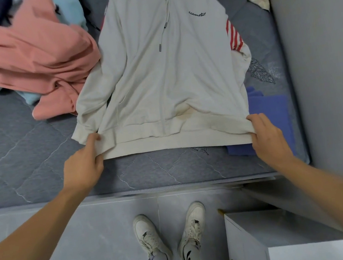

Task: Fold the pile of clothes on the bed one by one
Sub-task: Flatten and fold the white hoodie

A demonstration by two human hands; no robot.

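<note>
White hoodie point(159, 77) hem pinched by left hand point(83, 165), right hand point(269, 136).

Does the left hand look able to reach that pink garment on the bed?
Probably yes, once it lets go: the left hand is pinching the white hoodie's hem, and the pink garment lies uncovered just beyond it on the mattress, nothing between.

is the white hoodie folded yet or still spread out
Spread out, not folded: the white hoodie lies flat, front up, on the bed, both hands gripping its hem corners, left hand, right hand.
</note>
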